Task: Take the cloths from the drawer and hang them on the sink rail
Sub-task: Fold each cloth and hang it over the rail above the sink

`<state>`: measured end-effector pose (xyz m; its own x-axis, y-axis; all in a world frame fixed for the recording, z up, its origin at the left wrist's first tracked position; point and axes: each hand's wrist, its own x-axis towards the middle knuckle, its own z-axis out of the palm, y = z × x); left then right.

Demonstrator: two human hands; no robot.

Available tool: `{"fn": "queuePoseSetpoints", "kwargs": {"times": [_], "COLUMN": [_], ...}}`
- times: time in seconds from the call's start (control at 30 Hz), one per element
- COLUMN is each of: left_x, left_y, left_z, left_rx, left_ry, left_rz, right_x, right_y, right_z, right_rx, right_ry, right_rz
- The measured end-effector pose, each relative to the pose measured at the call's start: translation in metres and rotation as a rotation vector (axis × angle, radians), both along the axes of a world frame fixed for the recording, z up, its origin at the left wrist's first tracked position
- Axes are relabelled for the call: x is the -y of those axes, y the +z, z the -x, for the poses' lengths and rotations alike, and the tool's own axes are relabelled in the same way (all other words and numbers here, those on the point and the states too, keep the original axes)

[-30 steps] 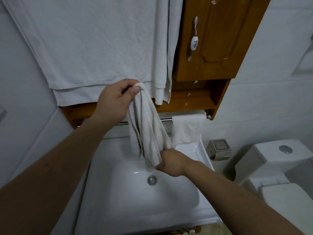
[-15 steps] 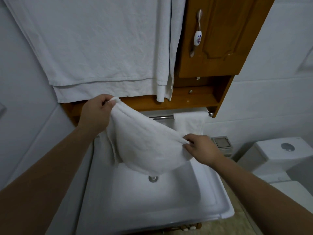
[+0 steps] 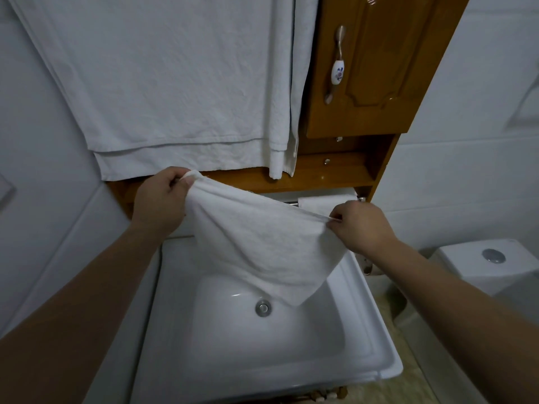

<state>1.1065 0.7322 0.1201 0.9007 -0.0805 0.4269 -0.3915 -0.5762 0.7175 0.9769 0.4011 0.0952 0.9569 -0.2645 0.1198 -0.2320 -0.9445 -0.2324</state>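
A small white cloth point(image 3: 262, 243) is spread out above the sink, held by two upper corners. My left hand point(image 3: 160, 201) pinches the left corner, and my right hand point(image 3: 360, 227) pinches the right one. The cloth sags in the middle and its lower tip hangs over the basin. Behind it runs the metal sink rail point(image 3: 291, 202), mostly hidden by the cloth. Another white cloth point(image 3: 326, 201) hangs on the rail's right end, just beyond my right hand.
The white sink point(image 3: 364, 330) with its drain point(image 3: 263, 307) lies below. A large white towel point(image 3: 163, 83) hangs above, beside a wooden cabinet point(image 3: 373, 68) with a shelf under it. A toilet point(image 3: 493, 263) stands at the right.
The cloth went from a bunched vertical hang to spread wide. My right hand rose from near the drain to the right corner; my left hand shifted left and lower.
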Motion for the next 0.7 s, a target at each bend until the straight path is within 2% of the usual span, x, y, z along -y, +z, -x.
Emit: {"fn": "queuePoseSetpoints", "kwargs": {"times": [0.17, 0.3, 0.37, 0.43, 0.47, 0.6, 0.7], "left_x": [-0.006, -0.004, 0.003, 0.015, 0.022, 0.05, 0.066], "left_y": [0.0, 0.004, 0.008, 0.011, 0.014, 0.018, 0.02], "left_z": [0.002, 0.008, 0.016, 0.027, 0.034, 0.056, 0.068], "left_rx": [-0.023, -0.011, 0.021, 0.084, 0.116, 0.196, 0.183], "left_ry": [0.022, 0.027, -0.015, -0.091, -0.141, -0.342, -0.433], "left_rz": [0.072, 0.067, 0.018, -0.047, -0.083, -0.228, -0.214], "right_x": [0.0, 0.002, -0.002, -0.009, -0.015, -0.052, -0.077], "right_y": [0.01, 0.015, 0.013, 0.013, 0.016, 0.041, 0.059], "right_z": [-0.006, -0.005, -0.003, -0.003, -0.003, -0.006, -0.01], "right_rx": [0.054, -0.121, -0.212, -0.208, -0.167, 0.041, 0.121], "right_ry": [-0.078, -0.058, -0.029, 0.011, 0.043, 0.252, 0.381], "right_rz": [-0.102, -0.19, -0.147, -0.122, -0.189, -0.71, -0.749]}}
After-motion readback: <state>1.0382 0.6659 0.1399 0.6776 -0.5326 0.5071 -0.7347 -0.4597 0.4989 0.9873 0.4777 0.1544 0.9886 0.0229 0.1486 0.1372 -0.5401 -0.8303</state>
